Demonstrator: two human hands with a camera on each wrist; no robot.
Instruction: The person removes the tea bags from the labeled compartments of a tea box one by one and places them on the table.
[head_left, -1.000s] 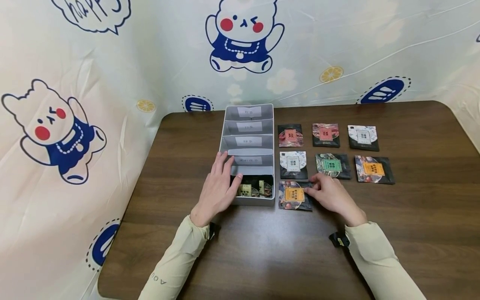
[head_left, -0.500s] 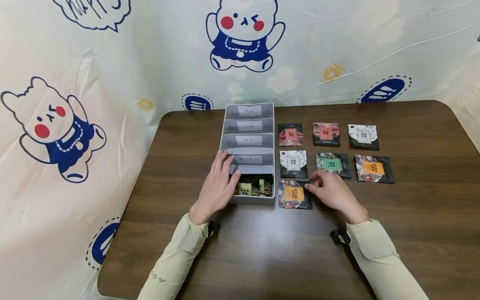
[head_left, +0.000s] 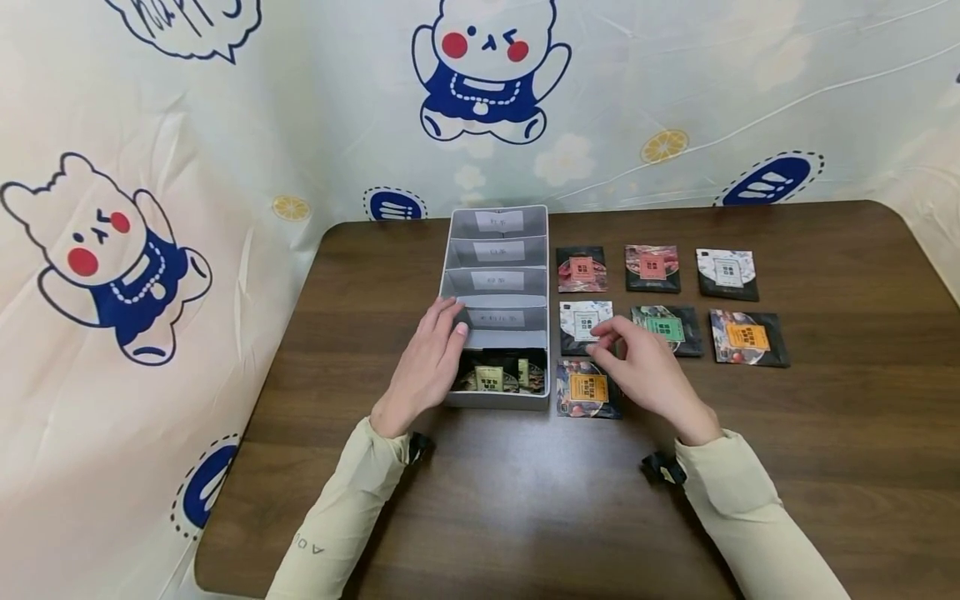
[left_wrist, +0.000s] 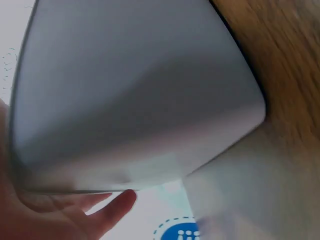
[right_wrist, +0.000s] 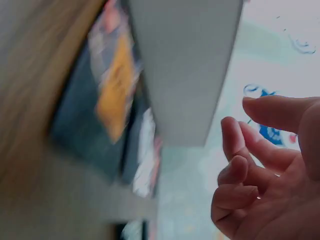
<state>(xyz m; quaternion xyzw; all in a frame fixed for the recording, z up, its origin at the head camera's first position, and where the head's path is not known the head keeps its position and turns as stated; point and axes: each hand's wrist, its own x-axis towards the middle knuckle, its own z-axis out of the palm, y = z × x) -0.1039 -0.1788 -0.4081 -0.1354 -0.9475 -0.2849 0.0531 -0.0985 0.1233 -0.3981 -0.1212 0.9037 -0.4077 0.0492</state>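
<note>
A long grey divider box [head_left: 498,402] with paper labels stands on the table. My left hand [head_left: 422,360] rests along its left rim, fingers fairly straight; in the left wrist view the fingers [left_wrist: 119,212] show beyond the box's edge. Dark tea sachets with pale green labels [head_left: 491,379] fill the nearest compartment. My right hand [head_left: 643,360] hovers over the sachets right of the box, thumb and forefinger apart with nothing between them. Below its fingertips lie an orange-labelled tea sachet [head_left: 588,388] and a white-and-black sachet [head_left: 586,327]. In the right wrist view the hand [right_wrist: 265,160] appears empty and loosely curled.
More sachets lie flat in rows: two red ones [head_left: 581,268], another white one [head_left: 727,274], a green one [head_left: 667,330] and a second orange one [head_left: 748,337]. A printed curtain [head_left: 600,100] hangs behind the wooden table [head_left: 525,500].
My right hand has left the near orange sachet's right edge and moved up and leftward above it. The left hand has slid slightly left along the box rim, uncovering more of the green-labelled sachets.
</note>
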